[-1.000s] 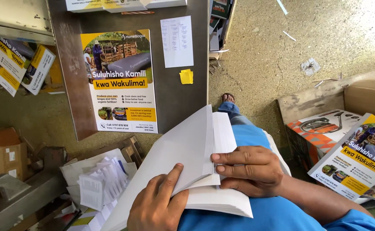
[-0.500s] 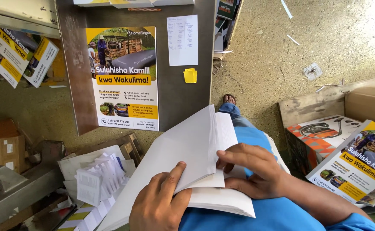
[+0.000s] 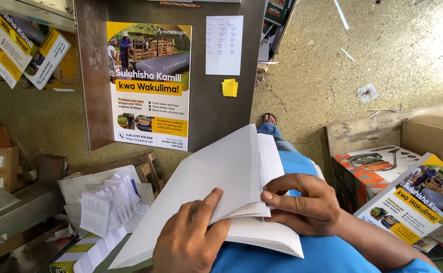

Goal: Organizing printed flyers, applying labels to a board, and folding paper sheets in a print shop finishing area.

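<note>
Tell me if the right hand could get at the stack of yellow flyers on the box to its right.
Probably yes. The right hand rests on the white paper stack on the lap, and the flyers lie just beside that forearm with nothing visible between. It would have to let go of the sheets first.

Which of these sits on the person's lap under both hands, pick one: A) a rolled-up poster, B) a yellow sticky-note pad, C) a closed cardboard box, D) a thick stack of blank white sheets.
D: the left hand lifts part of a stack of white sheets while the right hand fingers its edge, and the rest of the stack lies on the blue-clad lap.
</note>
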